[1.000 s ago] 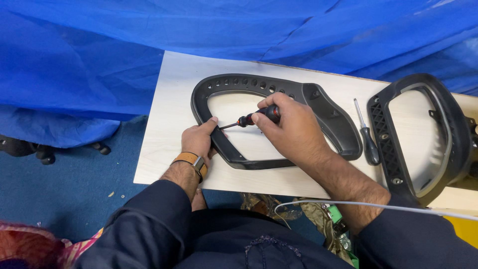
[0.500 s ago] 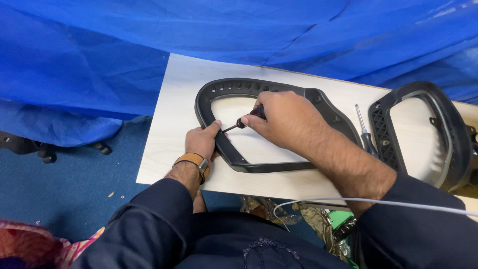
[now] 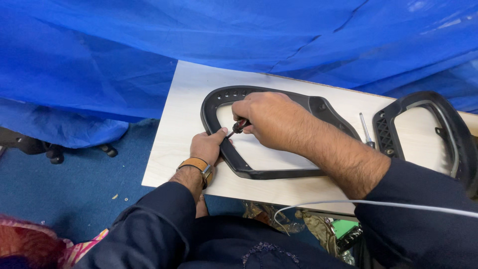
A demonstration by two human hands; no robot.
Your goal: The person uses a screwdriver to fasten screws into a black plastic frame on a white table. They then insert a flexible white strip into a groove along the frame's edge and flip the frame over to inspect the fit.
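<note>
Blue sheeting (image 3: 99, 65) backs a pale board (image 3: 184, 99) at centre frame. A black frame (image 3: 279, 172) is pinned steady by the closed left hand (image 3: 208, 147), while a screwdriver (image 3: 238, 126) is gripped in the right hand (image 3: 271, 119)

Bare board (image 3: 184, 129) lies open along the desk's left edge; a blue tarp (image 3: 149, 45) overhangs its far edge.

A black plastic frame (image 3: 279, 172), loop-shaped with a row of small holes along its upper rim, is laid flat on the pale board. A screwdriver (image 3: 238, 127) with a black and red handle is held slanted, its tip set at the frame's left inner edge. Most of the handle is hidden.
</note>
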